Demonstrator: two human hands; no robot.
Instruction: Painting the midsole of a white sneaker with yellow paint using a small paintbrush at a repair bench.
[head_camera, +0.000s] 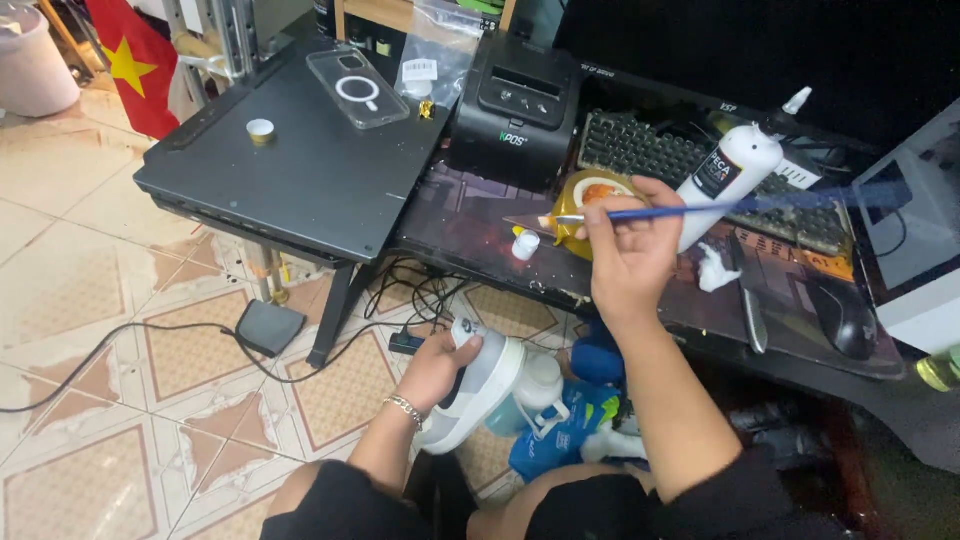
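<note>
Right hand (628, 255): grip closed on a thin blue-handled brush (700, 210), bristle tip reaching left over a small amber glue pot (590, 205) on the table.
Left hand (438, 365): grip closed around the heel of a white sneaker (480, 385), held low over the lap, below the table edge.
Step in hand: seemingly loading the brush at the pot; the sneaker waits, untouched by the bristles.
Next move calls for: probably lifting the tip clear without dripping, then bringing it down to the shoe while the left hand steadies and turns it.
Near the pot: a small white cap (526, 245) just beside it; a white squeeze bottle (730, 185) lying tilted across a keyboard (700, 170).
Table (460, 230): dark and cluttered, carrying a black receipt printer (515, 105), with a mouse (845, 315) to the right.
Side surface: a flat dark panel (300, 160) with a clear phone case (358, 88).
Room: tiled floor (120, 330) with trailing cables; red flag (135, 60) at upper left.
</note>
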